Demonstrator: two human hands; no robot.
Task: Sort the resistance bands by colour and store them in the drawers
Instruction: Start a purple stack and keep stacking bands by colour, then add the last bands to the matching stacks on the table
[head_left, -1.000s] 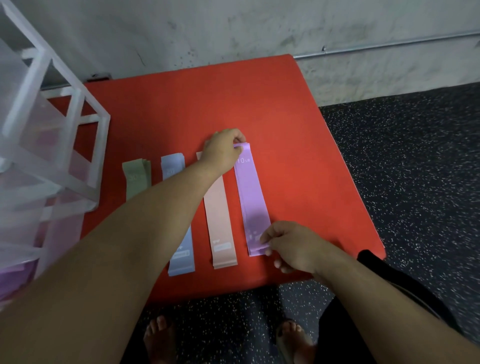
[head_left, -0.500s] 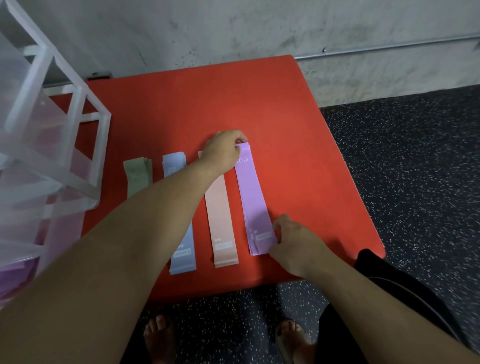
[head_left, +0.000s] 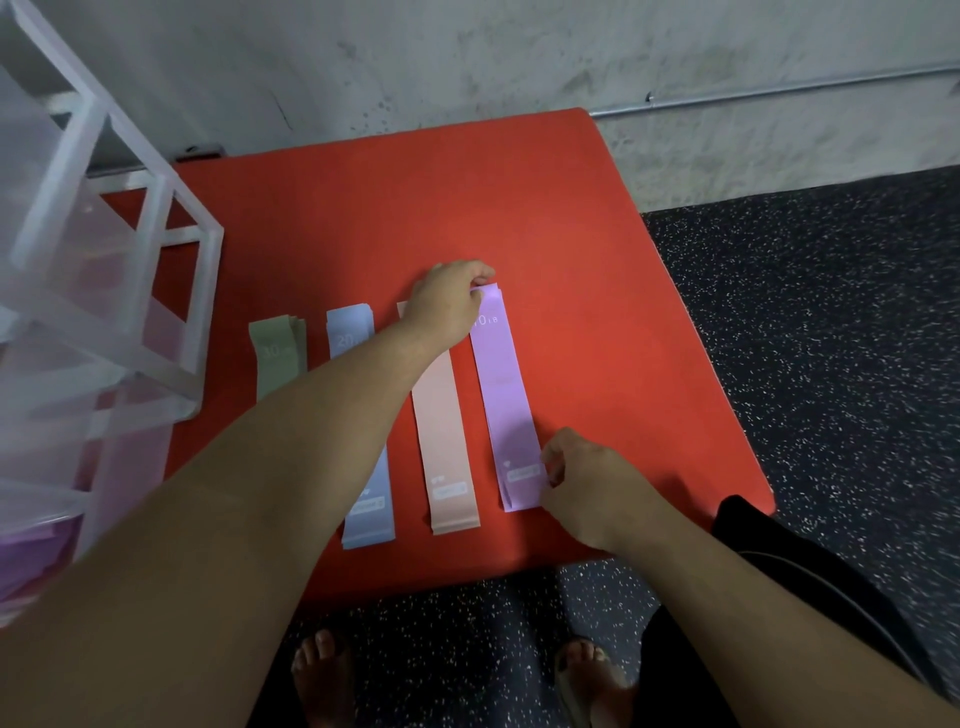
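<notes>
Hands both curled on flat lilac elastic resistance band (head_left: 501, 395): left hand (head_left: 447, 306) pinching its far end, right hand (head_left: 587, 488) pinching its near right corner.

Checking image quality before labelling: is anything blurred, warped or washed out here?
Head view: wide-angle warp slants the drawer unit; floor smears toward the right edge; light dim and even, no glare; 10 LB on the purple band reads; 30 on the green band is faint.
</notes>
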